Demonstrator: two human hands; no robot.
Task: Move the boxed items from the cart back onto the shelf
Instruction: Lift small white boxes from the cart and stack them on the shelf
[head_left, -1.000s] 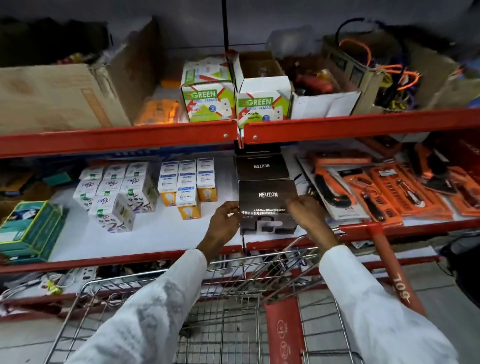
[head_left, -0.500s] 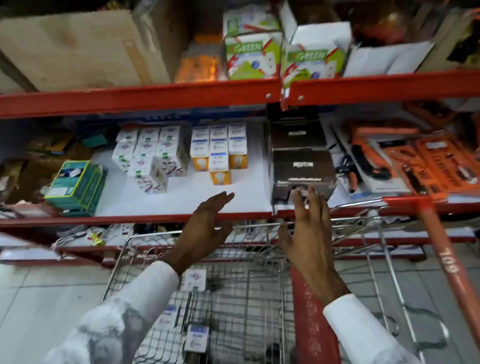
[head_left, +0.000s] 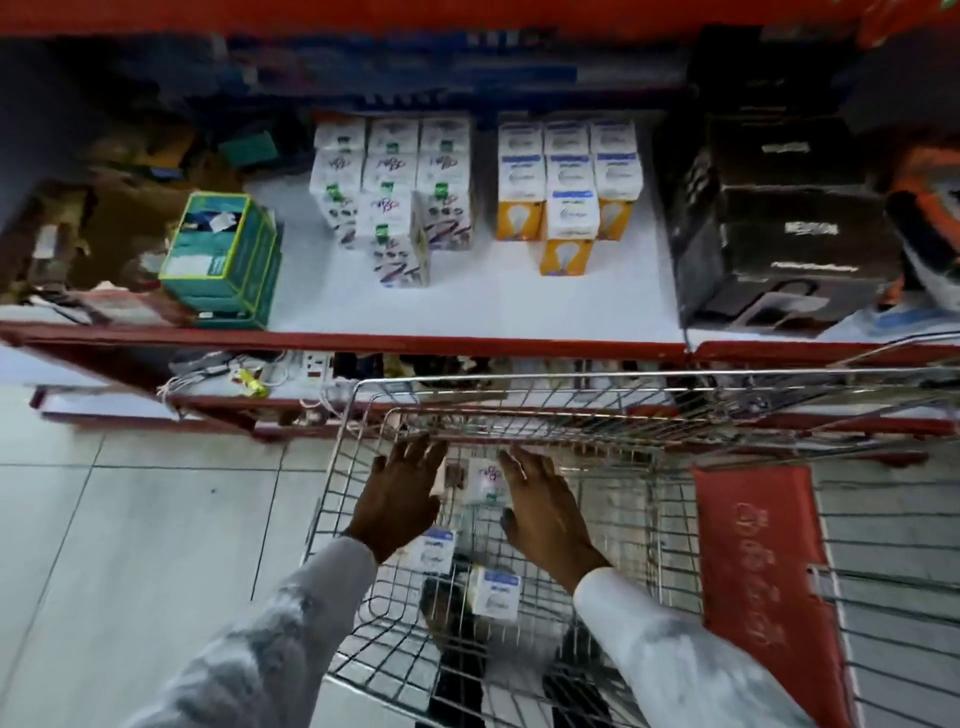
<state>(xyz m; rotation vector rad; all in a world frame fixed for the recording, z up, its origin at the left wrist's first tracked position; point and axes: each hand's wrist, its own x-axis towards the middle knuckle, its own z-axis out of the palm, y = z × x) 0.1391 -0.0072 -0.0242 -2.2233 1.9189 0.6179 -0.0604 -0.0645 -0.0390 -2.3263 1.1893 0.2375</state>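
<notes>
Target was the small white box (head_left: 487, 480) w/ purple print, lying in the cart basket (head_left: 358, 415) near its front-left corner, directly btwn both hands. Long axis looked to run 12–6, printed end toward 12, but blur made that a guess. From the left hand (head_left: 402, 499) the box sat at 3 o'clock, just beside the fingertips; from the right hand (head_left: 543, 512) it sat at 9–10 o'clock, index finger at or touching its right edge, contact not resolvable. Right hand looked marginally nearer; both within easy reach. Both hands were palm-down, fingers spread and extended, nothing gripped. My read: step in hand was a two-sided pinch on that box, hands needing to close inward along the 9–3 line. Two more boxes w/ blue tops lay closer to the person: one (head_left: 434, 548) at 6 o'clock of the left hand, partly under the wrist, another (head_left: 496, 597) at 7 o'clock of the right hand. Outward at 12, the shelf (head_left: 467, 317) held matching purple-print boxes (head_left: 395, 192) stacked left of centre and yellow-bottomed bulb boxes (head_left: 566, 182) beside them, w/ bare white space in front of both groups. Black boxes (head_left: 784, 228) at 1–2 o'clock, green box (head_left: 223, 249) at 10–11.
</notes>
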